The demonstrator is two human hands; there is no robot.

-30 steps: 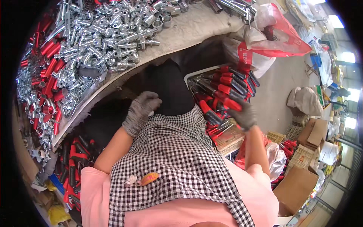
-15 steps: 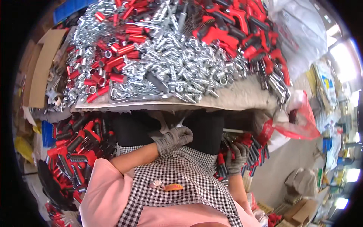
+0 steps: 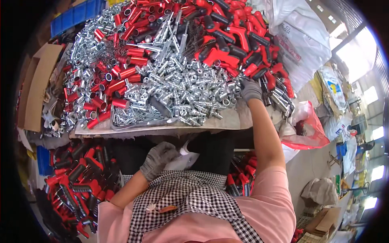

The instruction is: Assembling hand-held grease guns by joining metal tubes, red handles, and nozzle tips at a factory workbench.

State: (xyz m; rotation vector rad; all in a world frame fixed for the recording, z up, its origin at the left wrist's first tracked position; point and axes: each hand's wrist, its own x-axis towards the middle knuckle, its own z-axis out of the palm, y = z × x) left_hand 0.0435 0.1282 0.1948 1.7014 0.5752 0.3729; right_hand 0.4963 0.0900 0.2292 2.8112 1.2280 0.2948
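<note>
My left hand [image 3: 159, 158], in a grey knit glove, rests over my lap with its fingers curled in. What it holds, if anything, is hidden. Beside its fingertips, between my legs, is a small white piece [image 3: 184, 150] whose kind I cannot make out. My right hand [image 3: 252, 91], gloved alike, reaches to the right part of the tabletop heap. Its bent fingers are down among silver metal fittings [image 3: 190, 89], next to red-and-black tool handles [image 3: 265, 77] and shiny metal tubes [image 3: 281, 101]. Whatever lies under those fingertips does not show.
Red metal sleeves [image 3: 127, 73] and dark springs [image 3: 194, 38] lie in the heap. Red-and-black handled tools [image 3: 81, 174] are piled left of my lap, more [image 3: 243, 174] at its right. A cardboard box [image 3: 38, 89] stands left, a white sack [image 3: 302, 44] and a red-white bag [image 3: 306, 129] right.
My right hand has left the pile of tools beside my right leg and come up to the tabletop heap. My left hand has moved a little left, and the white piece now shows.
</note>
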